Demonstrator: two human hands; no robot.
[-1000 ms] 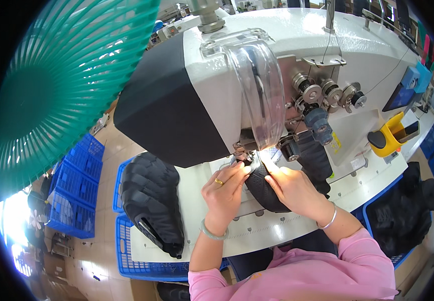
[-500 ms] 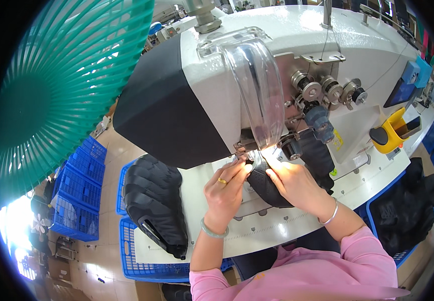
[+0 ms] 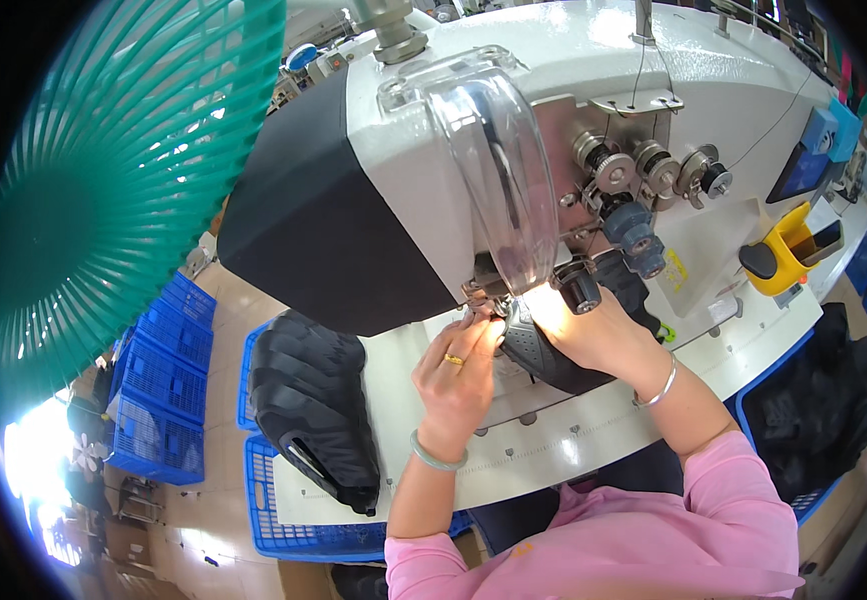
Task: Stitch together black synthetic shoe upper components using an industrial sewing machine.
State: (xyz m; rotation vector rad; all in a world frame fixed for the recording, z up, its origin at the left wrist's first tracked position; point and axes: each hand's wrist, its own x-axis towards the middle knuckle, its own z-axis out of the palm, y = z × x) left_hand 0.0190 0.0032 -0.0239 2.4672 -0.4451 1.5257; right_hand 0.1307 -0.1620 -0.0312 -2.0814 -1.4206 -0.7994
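Note:
Under the needle area of a white industrial sewing machine (image 3: 418,190) lies a black textured molded piece (image 3: 538,360). My left hand (image 3: 456,380), with a yellow ring and a pale bangle, pinches the piece's left edge close to the presser foot (image 3: 496,303). My right hand (image 3: 598,328) lies over the far right part of the piece and holds it. Its fingertips are washed out by the machine's lamp and partly behind a dark tension knob (image 3: 580,290). Another black piece (image 3: 621,280) shows behind my right hand.
Molded black pieces (image 3: 311,410) rest on the white table (image 3: 408,400) to the left. Blue crates (image 3: 163,410) stand beyond, and one at right holds black pieces (image 3: 803,410). A green fan (image 3: 143,150) fills the upper left. A yellow holder (image 3: 778,255) sits at right.
My right hand has slid forward along the piece, toward the tension knob, its thumb no longer plainly visible. My left hand stays pinched near the needle. The view has shifted slightly.

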